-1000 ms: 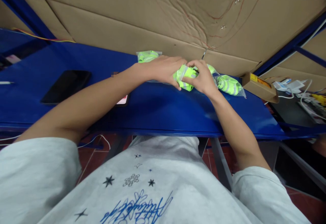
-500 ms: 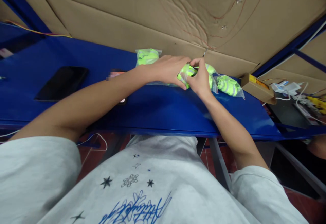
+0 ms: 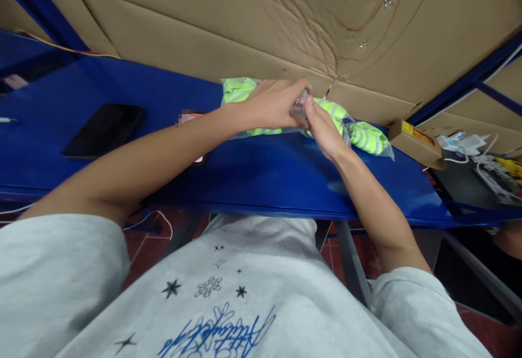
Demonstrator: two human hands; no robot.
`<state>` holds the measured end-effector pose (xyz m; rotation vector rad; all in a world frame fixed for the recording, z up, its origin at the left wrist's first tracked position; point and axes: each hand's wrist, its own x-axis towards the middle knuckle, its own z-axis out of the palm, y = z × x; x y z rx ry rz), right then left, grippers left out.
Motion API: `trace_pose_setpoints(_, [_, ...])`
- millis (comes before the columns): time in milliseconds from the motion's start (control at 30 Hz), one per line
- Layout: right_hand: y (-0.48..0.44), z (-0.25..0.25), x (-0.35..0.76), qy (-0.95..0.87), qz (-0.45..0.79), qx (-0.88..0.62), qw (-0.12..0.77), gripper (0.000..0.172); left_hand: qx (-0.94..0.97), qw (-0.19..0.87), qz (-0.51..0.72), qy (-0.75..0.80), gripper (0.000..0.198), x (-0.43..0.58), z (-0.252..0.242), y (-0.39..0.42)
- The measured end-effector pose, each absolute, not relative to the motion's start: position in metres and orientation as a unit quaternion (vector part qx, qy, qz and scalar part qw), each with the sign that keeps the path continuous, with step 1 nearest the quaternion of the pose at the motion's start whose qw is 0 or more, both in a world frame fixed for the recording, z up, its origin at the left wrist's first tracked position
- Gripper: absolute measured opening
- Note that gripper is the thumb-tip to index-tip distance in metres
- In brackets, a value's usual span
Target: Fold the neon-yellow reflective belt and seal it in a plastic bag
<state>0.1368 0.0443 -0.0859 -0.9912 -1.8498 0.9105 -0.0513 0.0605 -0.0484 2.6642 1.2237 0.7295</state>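
A crumpled clear plastic bag (image 3: 299, 107) is pinched between my hands, above the back of the blue table. My left hand (image 3: 276, 99) curls over it from the left. My right hand (image 3: 323, 125) grips its right side, thumb up against the plastic. What lies inside the bag is mostly hidden by my fingers. Behind my left hand lies a bagged neon yellow-green reflective item (image 3: 238, 87). Another bagged neon item (image 3: 335, 110) sits just behind my right hand, and a third neon bag (image 3: 369, 138) rests farther right.
The blue table (image 3: 253, 176) runs against a cardboard wall (image 3: 171, 26). On the left lie a black tablet-like device (image 3: 105, 131) and a phone (image 3: 198, 161), partly under my forearm. A small cardboard box (image 3: 416, 143) stands at the right, near white cables and plugs (image 3: 463, 143).
My hands have turned the held bag, so clear plastic shows between them where neon fabric showed before. My right hand has shifted slightly, and the view has moved a little.
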Motion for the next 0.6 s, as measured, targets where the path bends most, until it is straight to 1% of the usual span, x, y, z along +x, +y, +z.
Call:
trace_pose_setpoints(67, [0.046, -0.083, 0.141, -0.758, 0.369, -0.347, 0.411, 0.071, 0.883, 0.065, 0.235, 0.4, 0.08, -0.054, -0.045, 0.06])
trace_pose_setpoints(133, [0.048, -0.08, 0.146, -0.771, 0.358, -0.326, 0.412, 0.064, 0.904, 0.095, 0.222, 0.354, 0.1, -0.059, -0.041, 0.064])
trace_pose_setpoints(200, [0.05, -0.078, 0.151, -0.778, 0.329, -0.338, 0.415, 0.055, 0.919, 0.163, 0.21, 0.289, 0.116, -0.067, -0.036, 0.069])
trace_pose_setpoints(233, [0.051, -0.077, 0.152, -0.78, 0.308, -0.345, 0.421, 0.053, 0.915, 0.209, 0.219, 0.267, 0.119, -0.072, -0.033, 0.072])
trace_pose_setpoints(267, [0.052, -0.076, 0.154, -0.783, 0.288, -0.347, 0.429, 0.052, 0.902, 0.259, 0.235, 0.255, 0.117, -0.075, -0.031, 0.076])
trace_pose_setpoints(300, [0.053, -0.075, 0.156, -0.787, 0.271, -0.342, 0.436, 0.051, 0.884, 0.304, 0.253, 0.25, 0.109, -0.079, -0.029, 0.079])
trace_pose_setpoints(400, [0.053, -0.072, 0.16, -0.815, 0.222, -0.292, 0.448, 0.05, 0.84, 0.401, 0.25, 0.268, 0.068, -0.085, -0.027, 0.089])
trace_pose_setpoints(467, [0.053, -0.071, 0.164, -0.838, 0.181, -0.27, 0.438, 0.048, 0.824, 0.435, 0.229, 0.283, 0.049, -0.085, -0.03, 0.094])
trace_pose_setpoints(533, [0.051, -0.07, 0.17, -0.848, 0.118, -0.267, 0.442, 0.047, 0.807, 0.457, 0.249, 0.281, 0.041, -0.083, -0.033, 0.099])
trace_pose_setpoints(600, [0.049, -0.07, 0.178, -0.839, 0.041, -0.278, 0.465, 0.05, 0.796, 0.463, 0.288, 0.263, 0.036, -0.08, -0.036, 0.102])
